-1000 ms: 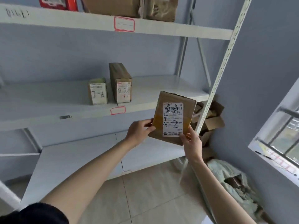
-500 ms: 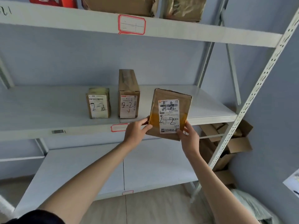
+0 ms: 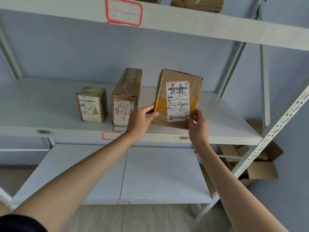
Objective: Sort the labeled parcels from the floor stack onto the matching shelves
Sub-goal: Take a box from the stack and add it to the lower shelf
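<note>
Parcel marked 2-2 held at the middle shelf

Left hand [image 3: 139, 119] and right hand [image 3: 198, 126] pinch the parcel [image 3: 178, 99] by its lower corners, tilted, above the middle shelf [image 3: 225, 121]; it is not yet set down. Two 2-2 boxes [image 3: 91, 104] [image 3: 126, 97] already stand there, just left. Open cartons [image 3: 257, 163] lie beyond the rack post.

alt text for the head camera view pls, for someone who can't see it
Both hands, left hand and right hand, hold a brown cardboard parcel with a white label handwritten 2-2 at the grey metal middle shelf. It is right of two smaller brown boxes also marked 2-2; the shelf above carries a red-bordered 2-1 tag.
</note>
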